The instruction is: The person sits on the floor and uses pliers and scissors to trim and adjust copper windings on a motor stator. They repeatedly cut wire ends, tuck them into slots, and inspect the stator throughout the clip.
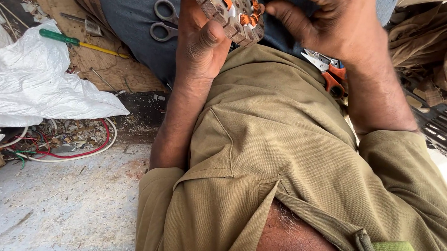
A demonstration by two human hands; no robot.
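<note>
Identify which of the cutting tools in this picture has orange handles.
The snips beside the right hand, resting on the olive shirt, have orange handles. The scissors near the left hand have grey handle loops instead.

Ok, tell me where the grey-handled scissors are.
The grey-handled scissors lie at the top of the head view on the blue denim lap, just beside the left hand.

Brown slotted stator [232, 11] with copper-orange windings; green-handled screwdriver [68, 39]; olive shirt [276, 138]; orange-handled snips [331, 75].

One scissors [163, 20], one screwdriver [81, 42], one pliers [330, 72], one stator [234, 10].
</note>
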